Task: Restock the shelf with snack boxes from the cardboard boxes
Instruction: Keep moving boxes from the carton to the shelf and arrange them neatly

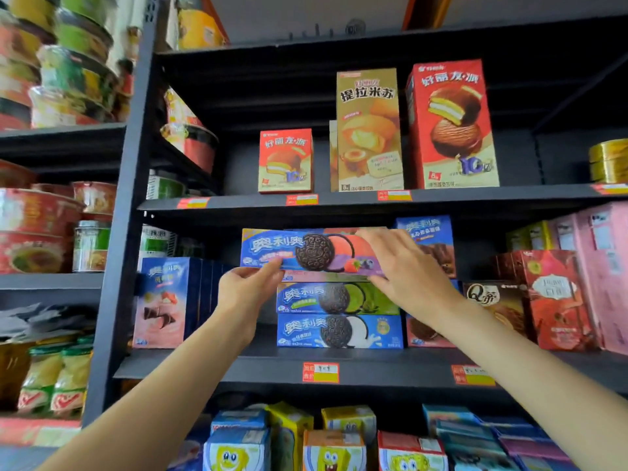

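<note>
A long blue-and-pink cookie box (pixel 292 249) is held flat in front of the middle shelf (pixel 217 367), level with the top of a stack. My left hand (pixel 248 287) pinches its lower left edge from below. My right hand (pixel 404 263) grips its right end, fingers spread over the front. Directly below sit a green cookie box (pixel 360 297) and a blue-and-white cookie box (pixel 343 331), stacked on the shelf. Whether the held box rests on the stack I cannot tell.
Upright blue boxes (pixel 166 300) stand left of the stack; brown, red and pink boxes (pixel 557 297) crowd the right. The upper shelf carries red (pixel 452 124) and gold pie boxes (pixel 368 130). Cartoon-printed boxes (pixel 333 450) fill the shelf below. Noodle bowls (pixel 40 229) fill the left rack.
</note>
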Tool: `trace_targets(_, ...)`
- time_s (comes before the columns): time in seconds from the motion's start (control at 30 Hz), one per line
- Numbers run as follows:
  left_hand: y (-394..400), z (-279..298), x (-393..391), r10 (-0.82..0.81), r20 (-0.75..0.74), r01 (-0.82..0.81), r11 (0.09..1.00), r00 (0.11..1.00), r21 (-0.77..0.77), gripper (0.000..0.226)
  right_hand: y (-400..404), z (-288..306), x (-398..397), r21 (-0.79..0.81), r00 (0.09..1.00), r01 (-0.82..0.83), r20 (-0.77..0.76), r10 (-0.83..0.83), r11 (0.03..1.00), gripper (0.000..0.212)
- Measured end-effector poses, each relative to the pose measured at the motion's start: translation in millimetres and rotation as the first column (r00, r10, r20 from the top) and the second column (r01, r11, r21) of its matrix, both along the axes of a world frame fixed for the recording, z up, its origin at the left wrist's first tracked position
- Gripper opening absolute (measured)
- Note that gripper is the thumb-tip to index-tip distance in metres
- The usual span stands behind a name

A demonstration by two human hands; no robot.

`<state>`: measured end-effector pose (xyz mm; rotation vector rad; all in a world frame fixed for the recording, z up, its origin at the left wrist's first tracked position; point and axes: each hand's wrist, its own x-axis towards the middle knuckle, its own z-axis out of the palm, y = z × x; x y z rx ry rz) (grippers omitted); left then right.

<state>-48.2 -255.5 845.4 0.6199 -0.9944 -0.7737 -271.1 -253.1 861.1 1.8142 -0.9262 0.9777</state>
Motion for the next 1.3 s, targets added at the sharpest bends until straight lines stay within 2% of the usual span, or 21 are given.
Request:
trace_targets(0.07,-12.2,5.8,6.8,0.164,-0.017,-0.165,0.986,0.986,-0.028,0.028,-12.5,6.0,-10.1,-0.078,1.0,-0.019,-0.008,0.018,0.997,0.06)
trace_targets(0.17,-21.3,15.0,5.6,0.318,0.086,-0.312,0.947,0.944,-0.076,0.015,-28.8,16.5,-15.9,-0.173,1.0,-0.002,-0.031,-0.004,0.985,0.057)
trace_targets(0.3,-39.6,25.1,0.4,0.448,0.164,-0.441,0.894,0.879,-0.078,0.018,-47.8,28.6,-15.7,-0.257,0.997,0.047,-0.043,-0.06,0.965,0.057)
trace_targets(0.37,-47.9,28.6,-2.1,0.48,0.19,-0.472,0.877,0.856,-0.088,0.021,-56.9,31.4,-17.3,-0.286,0.991,0.095,-0.06,-0.117,0.954,0.066)
trace_targets(0.6,-62.8,31.5,-7.0,0.527,0.249,-0.513,0.849,0.812,-0.124,0.024,-76.0,34.8,-22.6,-0.287,0.99,0.099,-0.068,-0.123,0.953,0.076)
trace_targets(0.67,-65.7,32.0,-5.8,0.539,0.297,-0.528,0.84,0.788,-0.123,0.024,-80.3,33.7,-24.1,-0.262,0.989,0.106,-0.071,-0.129,0.959,0.07)
trace_targets(0.83,-69.7,44.6,-3.8,0.568,0.561,-0.587,0.791,0.602,-0.17,0.025,-85.5,31.2,-27.6,-0.295,0.981,0.14,-0.091,-0.174,0.945,0.046)
trace_targets(0.93,-69.1,44.2,-9.3,0.54,0.641,-0.577,0.797,0.546,-0.18,0.026,-91.4,28.1,-29.7,-0.288,0.984,0.116,-0.1,-0.151,0.951,0.044)
trace_targets(1.03,-69.3,35.4,-13.6,0.588,0.656,-0.599,0.761,0.474,-0.249,0.032,-95.0,23.6,-31.9,-0.291,0.986,0.094,-0.107,-0.13,0.952,0.046)
trace_targets(1.13,-67.0,18.0,-15.4,0.69,0.585,-0.614,0.695,0.425,-0.374,0.032,-88.2,17.4,-27.3,-0.365,0.991,0.05,-0.095,-0.09,0.93,0.023)
trace_targets(1.2,-63.7,1.2,-13.6,0.76,0.536,-0.566,0.64,0.368,-0.519,0.028,-80.3,9.8,-11.6,-0.398,0.996,-0.028,-0.086,-0.007,0.917,0.014)
trace_targets(1.3,-52.0,-26.9,1.1,0.795,0.526,-0.486,0.603,0.302,-0.633,0.028,-68.8,-12.5,36.2,-0.343,0.978,-0.204,-0.109,0.177,0.917,0.021)
